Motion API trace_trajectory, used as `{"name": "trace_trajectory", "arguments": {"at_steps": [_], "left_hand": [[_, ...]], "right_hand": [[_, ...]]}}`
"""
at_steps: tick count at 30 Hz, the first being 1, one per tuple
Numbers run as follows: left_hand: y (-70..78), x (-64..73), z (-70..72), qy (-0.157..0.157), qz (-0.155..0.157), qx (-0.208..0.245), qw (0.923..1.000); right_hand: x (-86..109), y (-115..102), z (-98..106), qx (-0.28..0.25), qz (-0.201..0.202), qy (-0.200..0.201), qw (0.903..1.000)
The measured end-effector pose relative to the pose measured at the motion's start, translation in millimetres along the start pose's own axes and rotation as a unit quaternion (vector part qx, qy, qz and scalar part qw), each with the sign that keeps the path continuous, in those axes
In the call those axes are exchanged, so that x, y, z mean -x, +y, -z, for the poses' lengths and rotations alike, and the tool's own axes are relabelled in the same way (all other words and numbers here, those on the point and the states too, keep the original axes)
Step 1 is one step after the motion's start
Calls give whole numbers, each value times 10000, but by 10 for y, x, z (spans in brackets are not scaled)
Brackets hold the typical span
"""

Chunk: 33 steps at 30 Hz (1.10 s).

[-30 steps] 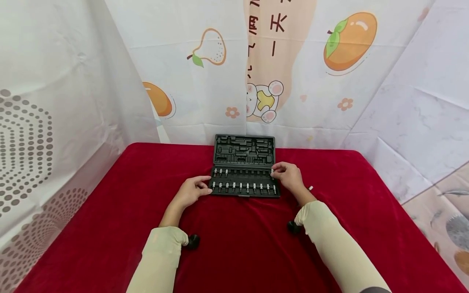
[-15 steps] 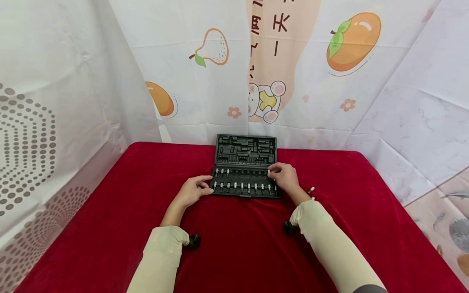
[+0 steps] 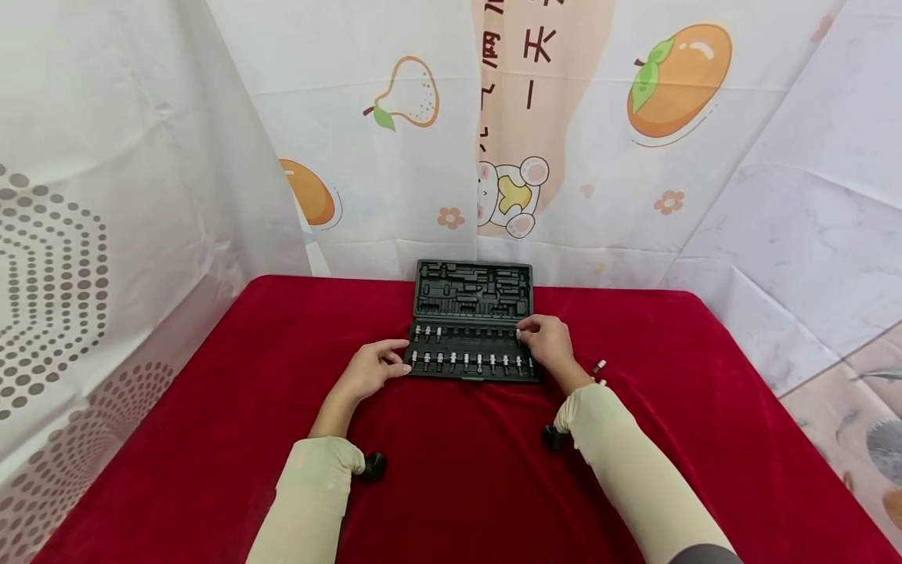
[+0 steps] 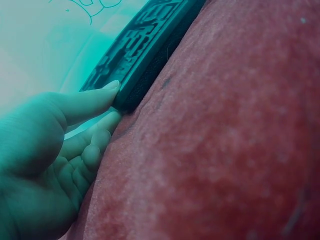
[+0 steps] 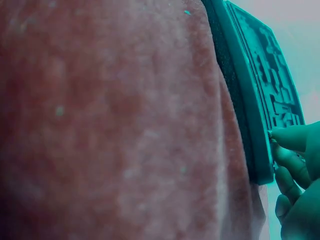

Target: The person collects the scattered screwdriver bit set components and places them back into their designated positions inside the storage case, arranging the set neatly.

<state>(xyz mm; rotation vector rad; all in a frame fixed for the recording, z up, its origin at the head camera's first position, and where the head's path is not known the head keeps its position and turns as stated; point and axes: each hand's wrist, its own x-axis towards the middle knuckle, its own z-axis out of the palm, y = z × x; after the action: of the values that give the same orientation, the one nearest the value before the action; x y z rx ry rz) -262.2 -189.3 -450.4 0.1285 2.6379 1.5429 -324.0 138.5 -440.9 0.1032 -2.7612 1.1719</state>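
An open black socket case (image 3: 486, 345) lies on the red cloth, its lid (image 3: 474, 288) raised at the back. Silver-and-dark bit sockets (image 3: 467, 360) fill the front row; several more (image 3: 427, 333) stand at the left of the back row. My left hand (image 3: 369, 368) touches the case's left side with thumb and forefinger, the other fingers loosely bent. At the right end of the back row, my right hand (image 3: 550, 341) pinches a small bit socket (image 3: 519, 335), mostly hidden by the fingertips. In the right wrist view, thumb and forefinger meet over the case.
On the cloth to the right of the case lie a loose bit socket (image 3: 598, 366) and another (image 3: 602, 383) partly hidden by the right wrist. The red cloth (image 3: 451, 470) covers the table, with creases near the right forearm. A printed curtain (image 3: 395, 172) hangs behind.
My right hand has moved slightly left along the back row with the bit socket, baring more of the loose ones by its wrist. The left hand stays at the case's side.
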Motion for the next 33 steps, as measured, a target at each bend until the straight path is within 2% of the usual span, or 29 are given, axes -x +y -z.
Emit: {"name": "trace_trajectory", "arguments": {"at_steps": [5, 9, 17, 25, 33], "left_hand": [[-3, 0, 5, -23, 10, 37, 10000], [4, 2, 6, -35, 17, 3, 10000], [15, -2, 10, -17, 25, -37, 10000], [18, 5, 6, -23, 77, -48, 10000], [25, -2, 8, -19, 60, -34, 10000]], "right_hand": [[3, 9, 1, 79, 13, 212, 9997], [-4, 14, -2, 96, -24, 214, 9997], [-24, 1, 0, 537, 182, -29, 9984], [-3, -12, 40, 1221, 468, -197, 9912], [-17, 5, 72, 1406, 655, -440, 9869]]}}
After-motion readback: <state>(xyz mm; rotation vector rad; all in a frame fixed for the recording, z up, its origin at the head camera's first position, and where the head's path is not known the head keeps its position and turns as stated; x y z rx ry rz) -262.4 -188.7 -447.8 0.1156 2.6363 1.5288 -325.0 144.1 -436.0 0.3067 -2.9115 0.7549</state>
